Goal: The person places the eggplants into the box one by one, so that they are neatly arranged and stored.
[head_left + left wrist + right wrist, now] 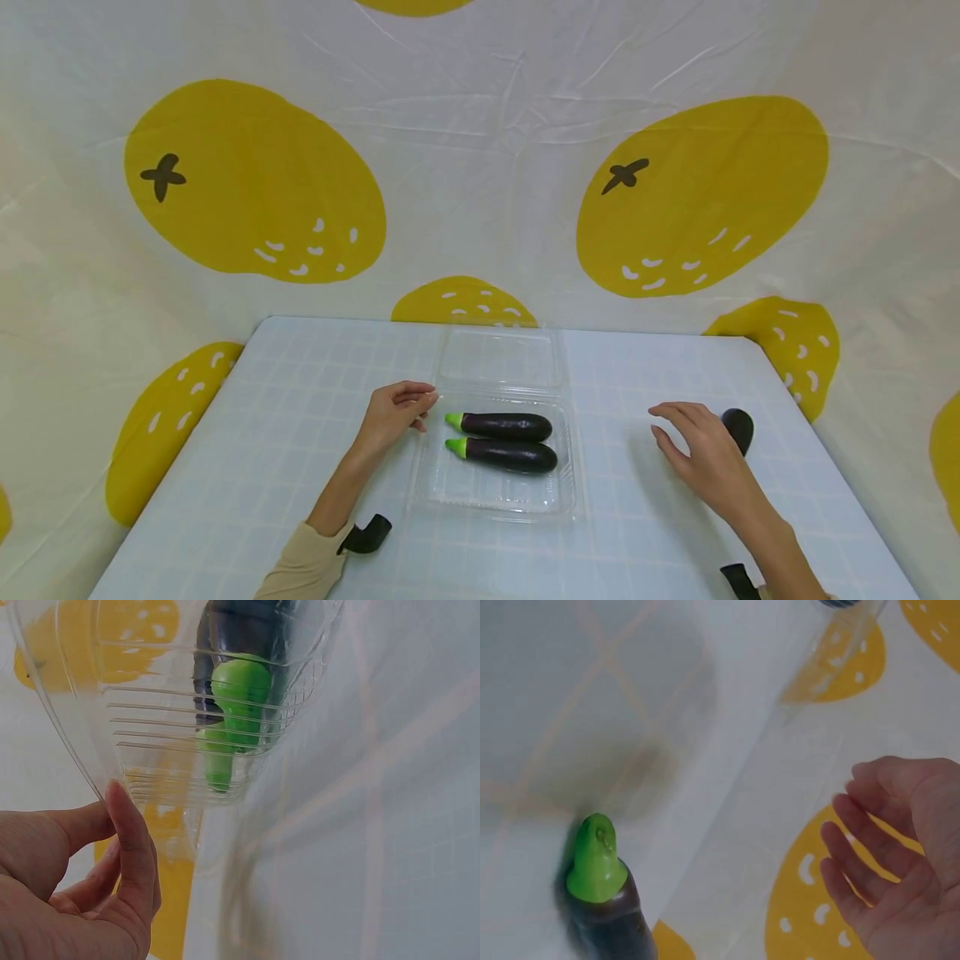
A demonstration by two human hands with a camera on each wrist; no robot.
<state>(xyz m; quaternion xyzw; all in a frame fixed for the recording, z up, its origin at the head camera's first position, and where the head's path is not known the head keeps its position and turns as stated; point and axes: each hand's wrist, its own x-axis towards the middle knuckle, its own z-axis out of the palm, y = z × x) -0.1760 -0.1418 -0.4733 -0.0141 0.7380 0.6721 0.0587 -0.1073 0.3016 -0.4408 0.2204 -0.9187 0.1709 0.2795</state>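
Observation:
A clear plastic clamshell box [495, 497] lies on the table with its lid [498, 358] folded back. Inside it are two dark purple eggplants, the far one [517, 427] and the near one [517, 457], side by side with green stem ends to the left. At the box's left edge, my left hand [393, 417] pinches the rim between thumb and fingertips, as the left wrist view shows. My right hand [701, 458] hovers over the table right of the box, fingers loosely bent around nothing. A third eggplant [619, 922] lies on the table beside it, partly hidden behind the hand in the head view.
The table [285, 433] wears a pale checked cloth. A white curtain [480, 208] with big yellow fruit prints hangs right behind its far edge and along both sides. Black wrist mounts [366, 533] stick out from my sleeves.

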